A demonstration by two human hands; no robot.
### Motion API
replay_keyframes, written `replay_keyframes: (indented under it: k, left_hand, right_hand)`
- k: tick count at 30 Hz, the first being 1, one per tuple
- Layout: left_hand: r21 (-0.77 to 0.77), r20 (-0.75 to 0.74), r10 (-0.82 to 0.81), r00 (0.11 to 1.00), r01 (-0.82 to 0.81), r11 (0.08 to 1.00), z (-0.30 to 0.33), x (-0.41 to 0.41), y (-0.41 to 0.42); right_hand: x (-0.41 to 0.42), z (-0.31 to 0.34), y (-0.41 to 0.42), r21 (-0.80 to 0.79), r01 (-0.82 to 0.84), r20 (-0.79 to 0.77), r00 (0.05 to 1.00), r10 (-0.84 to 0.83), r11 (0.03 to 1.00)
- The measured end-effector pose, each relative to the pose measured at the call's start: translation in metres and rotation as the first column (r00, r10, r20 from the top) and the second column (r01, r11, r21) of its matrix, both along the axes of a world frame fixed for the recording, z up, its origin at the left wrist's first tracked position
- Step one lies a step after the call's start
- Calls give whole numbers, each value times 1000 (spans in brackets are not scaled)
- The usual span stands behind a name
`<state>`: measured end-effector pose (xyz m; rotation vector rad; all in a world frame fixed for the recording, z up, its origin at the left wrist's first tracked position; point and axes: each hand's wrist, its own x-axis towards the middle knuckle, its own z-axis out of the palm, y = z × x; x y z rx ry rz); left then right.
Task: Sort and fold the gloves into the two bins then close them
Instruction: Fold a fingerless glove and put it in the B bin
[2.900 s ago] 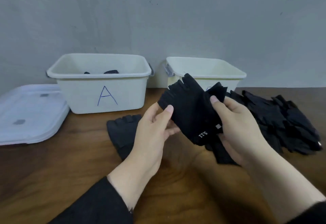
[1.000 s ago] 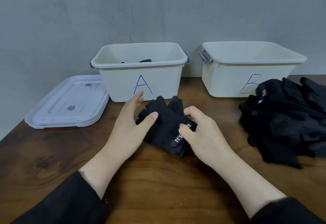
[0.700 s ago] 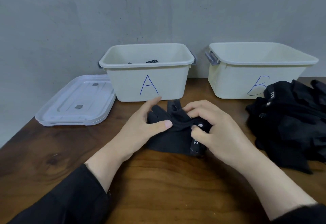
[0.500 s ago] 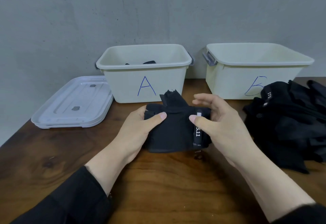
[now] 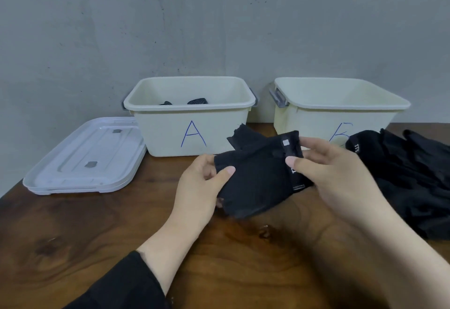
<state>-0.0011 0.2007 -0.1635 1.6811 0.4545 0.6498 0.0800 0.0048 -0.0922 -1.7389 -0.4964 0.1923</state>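
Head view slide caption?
Both hands hold a folded black glove before open bins A and B.

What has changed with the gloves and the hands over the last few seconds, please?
The folded gloves, which were being pressed flat on the table a second ago, have been lifted clear of it. The left hand and the right hand have each gone on pinching an end throughout. Bin A, bin B, the lids and the glove pile lie as before.
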Motion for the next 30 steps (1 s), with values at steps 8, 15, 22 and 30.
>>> replay_keyframes:
  k: [8,15,22,30]
  left_hand:
    - [261,20,-11,1000,6,965,-2,40,-25]
    - [351,-6,-123,992,117,929,-3,90,-38]
    - [282,-24,-176,984,176,943,-10,129,-35]
    - [250,-1,-156,988,151,956,-10,155,-28]
  right_hand:
    - [56,125,-48,-24,169,378,914,-148,985]
    - [131,179,-50,-160,342,477,848,-231,926]
    - [202,176,-27,-306,419,399,872,-284,855]
    - [247,145,13,-363,306,135,952,-275,880]
